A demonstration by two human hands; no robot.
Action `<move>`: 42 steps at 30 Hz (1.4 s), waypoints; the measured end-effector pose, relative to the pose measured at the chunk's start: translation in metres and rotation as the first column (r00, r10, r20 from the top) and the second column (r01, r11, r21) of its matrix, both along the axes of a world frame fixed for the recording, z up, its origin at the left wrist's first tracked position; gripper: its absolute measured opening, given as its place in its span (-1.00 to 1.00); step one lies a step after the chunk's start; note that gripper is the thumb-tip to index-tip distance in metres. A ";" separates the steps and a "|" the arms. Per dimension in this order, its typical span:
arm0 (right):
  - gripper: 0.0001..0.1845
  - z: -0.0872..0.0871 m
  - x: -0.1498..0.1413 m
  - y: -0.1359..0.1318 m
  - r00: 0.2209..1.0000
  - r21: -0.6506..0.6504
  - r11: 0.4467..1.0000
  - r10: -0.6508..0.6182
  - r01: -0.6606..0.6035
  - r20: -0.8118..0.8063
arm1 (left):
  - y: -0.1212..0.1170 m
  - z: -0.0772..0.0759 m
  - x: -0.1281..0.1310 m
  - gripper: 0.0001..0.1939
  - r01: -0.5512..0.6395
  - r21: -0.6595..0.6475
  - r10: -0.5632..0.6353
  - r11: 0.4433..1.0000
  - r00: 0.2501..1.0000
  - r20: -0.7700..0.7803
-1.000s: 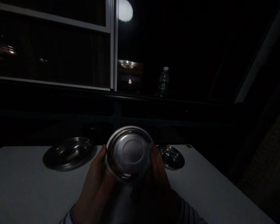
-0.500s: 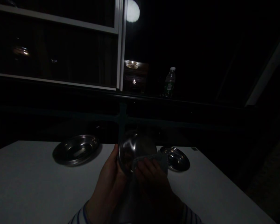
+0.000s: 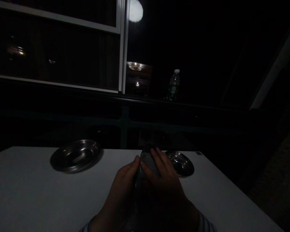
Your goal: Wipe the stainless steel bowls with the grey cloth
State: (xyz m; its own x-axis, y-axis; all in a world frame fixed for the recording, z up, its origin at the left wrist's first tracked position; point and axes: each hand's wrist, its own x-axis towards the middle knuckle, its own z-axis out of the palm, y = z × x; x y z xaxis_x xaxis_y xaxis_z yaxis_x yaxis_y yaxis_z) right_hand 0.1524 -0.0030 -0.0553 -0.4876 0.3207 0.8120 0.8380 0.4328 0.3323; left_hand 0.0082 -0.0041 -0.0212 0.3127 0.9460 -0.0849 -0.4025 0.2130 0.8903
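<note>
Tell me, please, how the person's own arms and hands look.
The left grip and right grip are bare, with no glove or ring visible. The left sleeve and right sleeve are pale with dark, bluish stripes. Dim light hides finer detail.

White-capped bottle [image 3: 174,85] upright on the dark window ledge [image 3: 145,100].

Left grip [image 3: 123,182] curls beside spread right grip [image 3: 166,180].
</note>
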 end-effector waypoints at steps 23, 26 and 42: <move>-0.67 0.033 0.059 -0.005 0.877 -0.171 0.906 -0.419 0.387 -0.234 | 0.012 0.004 -0.011 -0.64 -0.132 -0.120 0.125 0.984 0.990 -0.065; -0.74 0.029 0.046 -0.004 0.931 -0.061 0.957 -0.289 0.283 -0.223 | 0.012 0.004 -0.011 -0.63 -0.103 -0.130 0.100 0.986 0.995 -0.024; -0.59 0.030 0.028 -0.011 0.956 -0.361 0.907 0.124 -0.217 -0.265 | 0.010 0.008 -0.012 -0.69 -0.283 -0.079 0.278 0.956 0.958 -0.065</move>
